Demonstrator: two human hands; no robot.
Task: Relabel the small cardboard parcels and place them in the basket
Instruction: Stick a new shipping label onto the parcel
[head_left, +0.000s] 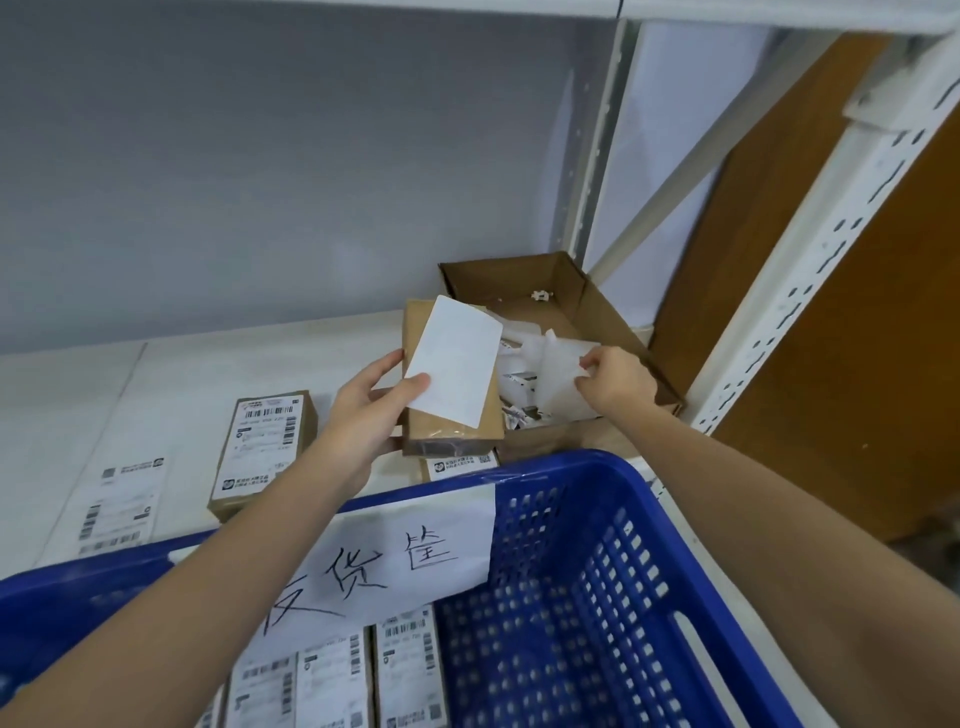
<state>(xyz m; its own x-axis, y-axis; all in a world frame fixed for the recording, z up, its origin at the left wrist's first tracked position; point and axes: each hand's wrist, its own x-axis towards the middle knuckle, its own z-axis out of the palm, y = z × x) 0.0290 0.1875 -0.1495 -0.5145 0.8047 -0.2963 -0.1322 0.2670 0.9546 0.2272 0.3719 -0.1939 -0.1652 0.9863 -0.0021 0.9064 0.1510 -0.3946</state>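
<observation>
Blue basket (597, 571): labelled parcels (332, 680); L hand (363, 415) grips parcel (452, 395); R hand (615, 379) pinches backing paper (558, 374) over scrap box (571, 306).

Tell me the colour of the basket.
Blue, with perforated walls; the basket shows plainly in the head view.

Two hands are counted: the left hand (363, 415) and the right hand (615, 382). One blue basket (597, 597) is present, with one handwritten paper sign (395, 566). One open cardboard tray (587, 306) is counted. One parcel (452, 410) is held; one labelled parcel (265, 452) lies on the shelf.
</observation>
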